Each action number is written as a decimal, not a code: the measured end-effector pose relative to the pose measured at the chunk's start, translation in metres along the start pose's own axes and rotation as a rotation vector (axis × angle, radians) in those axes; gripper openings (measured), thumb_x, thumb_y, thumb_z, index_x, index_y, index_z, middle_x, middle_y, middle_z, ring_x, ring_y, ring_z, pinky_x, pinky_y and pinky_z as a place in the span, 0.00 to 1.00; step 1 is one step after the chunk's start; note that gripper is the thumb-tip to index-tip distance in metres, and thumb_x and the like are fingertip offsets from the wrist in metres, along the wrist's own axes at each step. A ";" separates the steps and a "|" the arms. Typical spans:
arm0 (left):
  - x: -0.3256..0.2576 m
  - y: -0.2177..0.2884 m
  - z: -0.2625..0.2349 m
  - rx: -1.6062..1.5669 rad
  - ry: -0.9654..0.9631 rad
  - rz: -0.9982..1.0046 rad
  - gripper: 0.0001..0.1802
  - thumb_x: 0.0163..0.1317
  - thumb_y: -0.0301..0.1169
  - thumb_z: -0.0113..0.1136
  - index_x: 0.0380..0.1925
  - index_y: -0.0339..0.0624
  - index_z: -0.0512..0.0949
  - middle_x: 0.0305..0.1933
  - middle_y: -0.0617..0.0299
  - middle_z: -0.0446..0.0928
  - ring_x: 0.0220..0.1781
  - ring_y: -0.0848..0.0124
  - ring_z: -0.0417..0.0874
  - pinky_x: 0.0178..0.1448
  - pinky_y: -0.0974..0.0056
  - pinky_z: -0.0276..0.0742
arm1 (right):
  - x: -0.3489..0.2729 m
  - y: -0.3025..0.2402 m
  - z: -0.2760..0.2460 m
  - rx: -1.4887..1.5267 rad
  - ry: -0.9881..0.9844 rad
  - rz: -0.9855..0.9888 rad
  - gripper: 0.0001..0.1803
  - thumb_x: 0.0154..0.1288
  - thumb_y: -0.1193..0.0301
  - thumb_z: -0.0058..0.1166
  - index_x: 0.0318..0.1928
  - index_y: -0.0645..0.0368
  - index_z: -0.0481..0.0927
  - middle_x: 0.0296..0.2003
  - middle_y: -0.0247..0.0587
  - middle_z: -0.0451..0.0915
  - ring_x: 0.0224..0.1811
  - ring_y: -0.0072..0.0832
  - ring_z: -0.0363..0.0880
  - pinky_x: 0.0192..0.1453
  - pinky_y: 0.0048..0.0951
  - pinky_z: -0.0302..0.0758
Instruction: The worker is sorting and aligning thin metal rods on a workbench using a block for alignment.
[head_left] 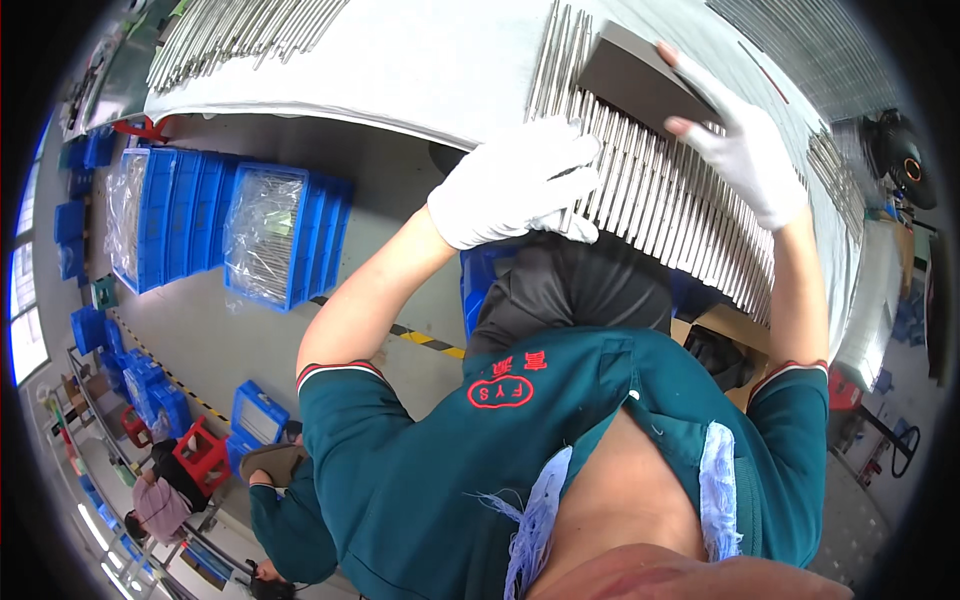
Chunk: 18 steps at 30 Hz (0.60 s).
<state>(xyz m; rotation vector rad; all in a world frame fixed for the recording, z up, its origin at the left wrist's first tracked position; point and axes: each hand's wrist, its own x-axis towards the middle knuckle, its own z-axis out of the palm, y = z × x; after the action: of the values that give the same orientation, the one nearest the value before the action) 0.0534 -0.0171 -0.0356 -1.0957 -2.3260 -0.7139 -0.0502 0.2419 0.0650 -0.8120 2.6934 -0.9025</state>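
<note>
A long row of slim metal rods (665, 190) lies side by side on the white-covered table (420, 60). My left hand (515, 185), in a white glove, is at the row's left end. Its fingers are curled against the outermost rods, and its palm side is hidden. My right hand (745, 150) wears a white glove with bare thumb and fingertips. It grips a dark grey rectangular block (645, 75) by its right part. The block is tilted over the far portion of the rods, and I cannot tell whether it touches them.
More rods (250, 35) lie at the table's far left, and a smaller group (835, 180) at the right. Blue crates (290, 235) with plastic-wrapped contents stand on the floor at left. A black fan-like device (900, 160) is at far right. Other people (285, 510) sit at lower left.
</note>
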 end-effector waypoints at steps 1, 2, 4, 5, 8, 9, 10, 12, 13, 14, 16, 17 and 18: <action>0.000 0.000 0.001 0.004 0.005 0.002 0.35 0.51 0.55 0.75 0.53 0.45 0.84 0.58 0.52 0.83 0.61 0.48 0.83 0.66 0.47 0.79 | 0.004 0.000 0.004 0.036 -0.018 0.032 0.37 0.67 0.72 0.65 0.75 0.38 0.71 0.71 0.40 0.76 0.73 0.28 0.73 0.75 0.33 0.71; 0.000 0.000 0.001 -0.006 0.013 -0.003 0.35 0.51 0.56 0.75 0.53 0.45 0.84 0.58 0.52 0.83 0.61 0.48 0.83 0.66 0.47 0.80 | 0.008 0.002 0.008 0.071 -0.036 0.062 0.37 0.68 0.72 0.65 0.75 0.38 0.71 0.71 0.40 0.76 0.73 0.28 0.73 0.75 0.33 0.70; 0.001 0.001 0.001 -0.028 0.031 -0.013 0.35 0.50 0.56 0.75 0.53 0.45 0.84 0.58 0.52 0.83 0.61 0.49 0.83 0.66 0.48 0.80 | 0.008 0.009 0.012 0.064 -0.042 0.066 0.37 0.68 0.72 0.65 0.76 0.39 0.70 0.71 0.39 0.76 0.73 0.29 0.73 0.76 0.33 0.69; 0.002 0.001 0.001 -0.045 0.050 0.001 0.34 0.50 0.54 0.75 0.50 0.43 0.83 0.57 0.51 0.82 0.59 0.48 0.83 0.63 0.48 0.81 | 0.003 0.013 0.009 0.020 -0.033 0.041 0.37 0.68 0.72 0.65 0.76 0.39 0.70 0.70 0.39 0.76 0.73 0.29 0.72 0.76 0.33 0.69; 0.004 0.001 0.001 -0.083 0.100 0.028 0.32 0.50 0.51 0.75 0.46 0.38 0.81 0.54 0.48 0.81 0.54 0.48 0.82 0.57 0.49 0.82 | -0.020 0.027 -0.012 0.030 -0.047 -0.006 0.37 0.68 0.71 0.65 0.76 0.41 0.69 0.71 0.37 0.76 0.73 0.29 0.72 0.76 0.33 0.67; 0.005 0.001 0.001 -0.089 0.102 0.024 0.32 0.50 0.51 0.75 0.46 0.38 0.81 0.54 0.48 0.81 0.55 0.48 0.82 0.57 0.49 0.82 | -0.025 0.029 -0.018 0.069 -0.054 -0.020 0.37 0.68 0.71 0.64 0.77 0.42 0.69 0.71 0.36 0.75 0.73 0.30 0.72 0.76 0.33 0.67; 0.005 0.002 0.001 -0.095 0.102 0.022 0.32 0.50 0.51 0.74 0.47 0.37 0.81 0.54 0.48 0.81 0.55 0.47 0.82 0.57 0.49 0.82 | -0.028 0.029 -0.021 0.104 -0.054 -0.008 0.37 0.68 0.71 0.64 0.77 0.43 0.69 0.71 0.35 0.75 0.73 0.30 0.72 0.76 0.33 0.68; 0.006 0.002 0.000 -0.072 0.100 0.031 0.32 0.51 0.52 0.74 0.46 0.37 0.81 0.54 0.48 0.81 0.55 0.47 0.82 0.58 0.49 0.82 | -0.026 0.024 -0.019 0.192 -0.031 -0.006 0.36 0.69 0.71 0.64 0.76 0.45 0.70 0.72 0.34 0.75 0.73 0.29 0.72 0.75 0.34 0.69; 0.007 0.002 0.000 -0.069 0.115 0.039 0.32 0.51 0.52 0.74 0.46 0.37 0.81 0.54 0.48 0.81 0.55 0.47 0.82 0.58 0.49 0.82 | -0.021 0.019 -0.016 0.269 -0.041 0.017 0.36 0.69 0.68 0.65 0.76 0.43 0.70 0.71 0.36 0.76 0.70 0.29 0.74 0.73 0.35 0.71; 0.007 0.003 -0.001 -0.051 0.093 0.034 0.32 0.51 0.52 0.73 0.46 0.36 0.81 0.54 0.48 0.81 0.55 0.47 0.82 0.58 0.49 0.82 | -0.013 0.014 -0.007 0.164 -0.041 0.011 0.36 0.68 0.68 0.65 0.76 0.43 0.70 0.70 0.37 0.77 0.69 0.29 0.75 0.73 0.35 0.71; 0.007 0.003 -0.002 -0.035 0.078 0.031 0.32 0.52 0.52 0.73 0.46 0.36 0.81 0.54 0.48 0.81 0.55 0.47 0.82 0.59 0.49 0.81 | 0.005 0.004 0.009 -0.010 -0.008 -0.053 0.36 0.68 0.67 0.66 0.75 0.42 0.71 0.69 0.37 0.78 0.67 0.30 0.77 0.72 0.36 0.72; 0.008 0.003 -0.003 -0.032 0.053 0.028 0.32 0.52 0.52 0.73 0.46 0.36 0.81 0.54 0.48 0.81 0.55 0.48 0.82 0.59 0.49 0.81 | 0.011 0.001 0.011 0.070 -0.057 -0.015 0.36 0.67 0.69 0.66 0.75 0.40 0.70 0.68 0.37 0.78 0.68 0.31 0.77 0.73 0.35 0.72; 0.008 0.003 -0.005 -0.029 0.027 0.026 0.32 0.53 0.52 0.72 0.46 0.36 0.81 0.55 0.48 0.81 0.56 0.48 0.82 0.60 0.49 0.81 | 0.013 0.000 0.008 0.025 -0.044 -0.081 0.36 0.67 0.70 0.66 0.75 0.40 0.71 0.68 0.36 0.78 0.68 0.31 0.77 0.73 0.34 0.71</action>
<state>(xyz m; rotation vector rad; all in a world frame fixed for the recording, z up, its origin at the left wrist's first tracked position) 0.0524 -0.0139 -0.0266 -1.1198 -2.2812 -0.7509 -0.0585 0.2300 0.0587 -0.9312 2.6228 -0.9224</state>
